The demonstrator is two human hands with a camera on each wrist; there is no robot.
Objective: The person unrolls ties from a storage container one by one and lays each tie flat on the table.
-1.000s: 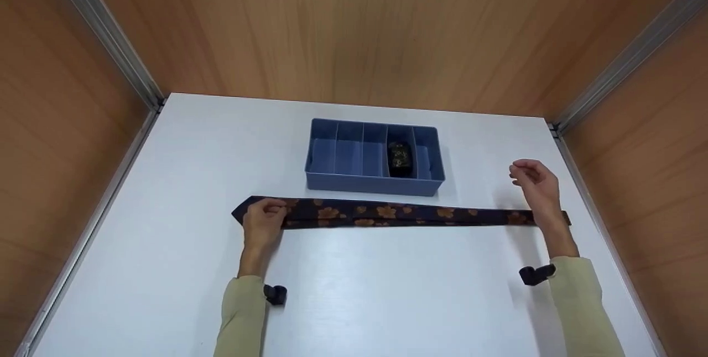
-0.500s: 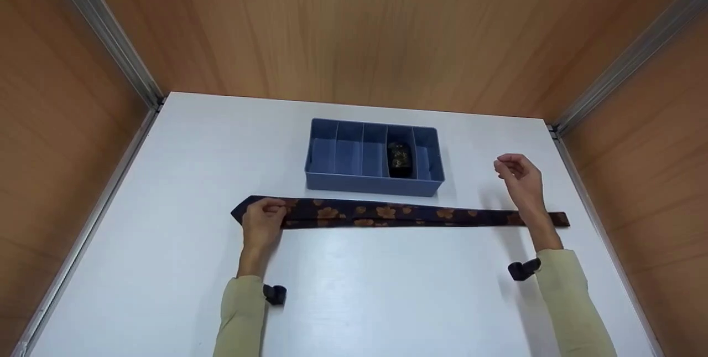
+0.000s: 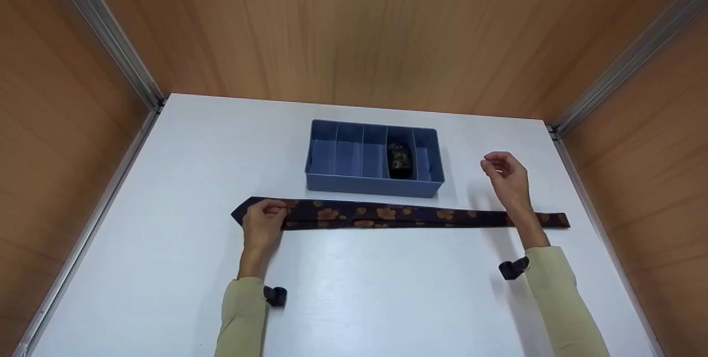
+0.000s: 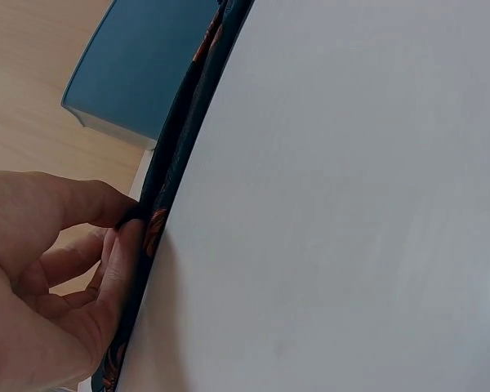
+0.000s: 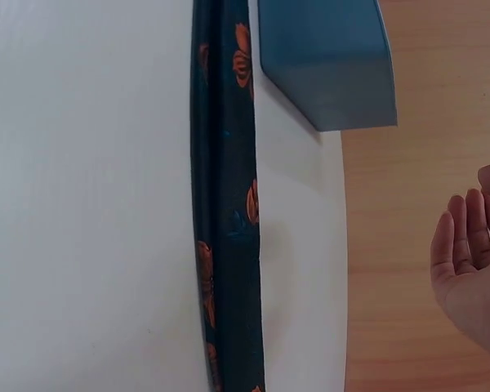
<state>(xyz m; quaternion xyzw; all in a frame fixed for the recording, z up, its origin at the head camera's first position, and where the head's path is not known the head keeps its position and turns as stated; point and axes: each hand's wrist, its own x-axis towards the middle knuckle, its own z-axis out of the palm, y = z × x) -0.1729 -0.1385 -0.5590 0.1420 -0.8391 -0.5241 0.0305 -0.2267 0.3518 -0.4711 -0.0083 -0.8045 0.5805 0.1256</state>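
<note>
A dark navy necktie (image 3: pixel 404 214) with orange-brown flowers lies stretched from left to right across the white table. Its pointed wide end is at the left and a narrow squared end at the right. Near the wide end, my left hand (image 3: pixel 263 223) pinches the fabric; in the left wrist view, thumb and index finger (image 4: pixel 106 204) meet at its edge. My right hand (image 3: pixel 509 182) is raised over the narrow part, fingers loosely curled with nothing in them. The right wrist view shows this hand (image 5: pixel 474 265) apart from the tie.
Behind the tie stands a blue divided box (image 3: pixel 376 185). One compartment, second from the right, holds a rolled dark item with a gold pattern (image 3: pixel 400 160). Wooden panels (image 3: pixel 354 30) enclose the white table (image 3: pixel 354 290) at the back and sides.
My right hand has drifted left and slightly away from me above the tie, uncovering more of the narrow end. The left hand, tie and box have stayed in place.
</note>
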